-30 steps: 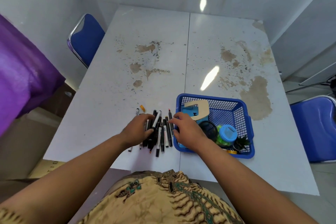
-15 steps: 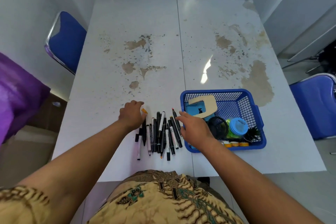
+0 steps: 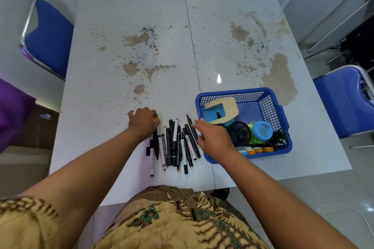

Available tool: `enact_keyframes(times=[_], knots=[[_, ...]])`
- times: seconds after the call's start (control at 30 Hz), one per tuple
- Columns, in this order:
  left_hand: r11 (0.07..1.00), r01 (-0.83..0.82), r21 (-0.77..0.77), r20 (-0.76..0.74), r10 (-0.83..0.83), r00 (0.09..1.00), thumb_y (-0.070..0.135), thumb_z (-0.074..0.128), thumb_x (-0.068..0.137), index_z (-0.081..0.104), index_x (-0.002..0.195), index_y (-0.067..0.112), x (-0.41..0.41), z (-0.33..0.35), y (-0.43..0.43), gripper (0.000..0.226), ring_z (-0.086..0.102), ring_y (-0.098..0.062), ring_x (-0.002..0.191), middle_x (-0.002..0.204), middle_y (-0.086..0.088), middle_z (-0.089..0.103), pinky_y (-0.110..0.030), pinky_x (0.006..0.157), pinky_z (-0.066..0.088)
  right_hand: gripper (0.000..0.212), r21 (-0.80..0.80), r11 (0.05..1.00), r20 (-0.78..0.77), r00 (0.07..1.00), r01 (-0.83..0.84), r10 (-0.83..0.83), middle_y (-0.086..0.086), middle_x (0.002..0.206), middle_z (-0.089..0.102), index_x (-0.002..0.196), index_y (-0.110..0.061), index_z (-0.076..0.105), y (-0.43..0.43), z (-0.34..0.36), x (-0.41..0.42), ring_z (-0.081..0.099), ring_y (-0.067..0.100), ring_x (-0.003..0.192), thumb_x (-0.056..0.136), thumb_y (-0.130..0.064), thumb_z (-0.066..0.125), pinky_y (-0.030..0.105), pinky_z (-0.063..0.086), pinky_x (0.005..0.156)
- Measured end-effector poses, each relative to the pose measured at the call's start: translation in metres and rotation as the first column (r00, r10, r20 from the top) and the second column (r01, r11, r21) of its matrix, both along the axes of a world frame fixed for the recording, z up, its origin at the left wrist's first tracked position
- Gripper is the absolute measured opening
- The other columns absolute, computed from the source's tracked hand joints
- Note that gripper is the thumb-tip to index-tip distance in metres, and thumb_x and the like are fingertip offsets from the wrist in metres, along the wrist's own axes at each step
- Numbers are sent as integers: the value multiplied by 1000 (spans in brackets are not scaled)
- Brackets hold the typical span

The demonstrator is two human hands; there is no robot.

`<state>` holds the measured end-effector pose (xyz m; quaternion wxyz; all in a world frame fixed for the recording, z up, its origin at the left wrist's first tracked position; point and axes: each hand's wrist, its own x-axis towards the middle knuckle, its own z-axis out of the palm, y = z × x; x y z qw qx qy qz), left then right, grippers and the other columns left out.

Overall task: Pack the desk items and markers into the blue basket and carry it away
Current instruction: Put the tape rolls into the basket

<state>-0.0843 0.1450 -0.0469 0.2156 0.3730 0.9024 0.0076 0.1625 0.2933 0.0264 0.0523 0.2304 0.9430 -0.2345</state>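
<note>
Several black and white markers (image 3: 176, 143) lie side by side on the white table (image 3: 141, 26), near its front edge. My left hand (image 3: 143, 122) is curled, knuckles up, over the far left end of the row. An orange-tipped marker (image 3: 157, 120) pokes out beside its thumb. My right hand (image 3: 214, 137) lies with straight fingers against the right side of the row, its fingertips at the markers' far ends. The blue basket (image 3: 283, 111) stands just right of it and holds a blue hole punch (image 3: 220, 111), a green jar with a blue lid (image 3: 261, 129), a black round item (image 3: 239, 133) and tape rolls (image 3: 257, 149).
A blue chair (image 3: 48, 36) stands at the table's left side and another blue chair (image 3: 344, 101) at its right. Purple cloth (image 3: 12, 111) hangs at the far left. The table top is stained brown in patches, and its front edge runs close to my body.
My left hand has left the middle of the marker pile and gone to the orange-tipped marker at its far left. The markers lie more spread out. My right hand stays beside the basket.
</note>
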Motion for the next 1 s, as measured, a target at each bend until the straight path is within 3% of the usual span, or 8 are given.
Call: enact_keyframes(times=[0.13,0.3,0.47,0.57,0.67,0.73,0.83,1.0], knots=[[957,-82,278,75,63,995,56,62,97,69,102,33,11,11,-1,25,63,-19,107,107,10,67,-45,101,41,45,-5,1000,8,1000,7,-7,-3,149,63,143,-20,64,0,6,0,51,18,146,99,-9,64,41,51,111],[837,-304,455,353,144,924,58,69,93,70,94,34,48,40,-3,25,62,-8,106,104,18,70,-34,93,49,45,-32,999,-18,999,35,-36,-4,137,69,144,-27,61,3,16,-4,69,24,113,101,-16,60,42,58,93],[753,-429,498,514,142,846,52,76,91,70,91,32,90,66,-3,21,65,1,95,93,15,73,-19,78,46,46,-82,997,-83,996,10,-17,-3,134,66,147,-32,58,7,23,0,59,18,122,102,-25,65,38,54,100],[730,-433,530,560,82,824,53,78,89,67,101,35,113,76,-1,24,67,-8,92,94,13,72,-25,78,53,44,-155,988,-171,985,6,-32,-5,123,66,145,-30,62,9,31,6,58,12,111,101,-31,69,30,51,97],[718,-459,523,589,84,804,54,75,91,64,107,38,135,84,6,25,69,-6,92,96,13,75,-29,79,54,31,-217,976,-258,966,-36,-22,-13,105,65,130,-24,73,15,35,17,59,6,91,100,-31,72,33,58,87],[702,-485,522,610,91,787,51,75,92,63,107,38,147,89,10,23,69,-3,91,95,11,75,-27,80,51,25,-253,966,-286,958,-47,-28,-9,98,67,123,-22,76,22,36,25,62,9,83,99,-30,74,34,58,78],[697,-496,519,632,78,771,47,77,92,64,108,35,169,98,19,24,69,-5,92,95,10,75,-28,82,53,20,-285,957,-307,951,-48,-44,-9,92,66,115,-20,79,35,41,43,61,8,79,96,-27,78,24,55,73],[755,-357,549,510,36,860,50,80,88,57,121,40,199,103,37,42,58,2,113,116,21,64,-23,95,49,16,-284,958,-291,955,-31,-56,-14,88,67,107,-26,78,66,47,83,62,11,76,92,-28,82,27,56,69]])
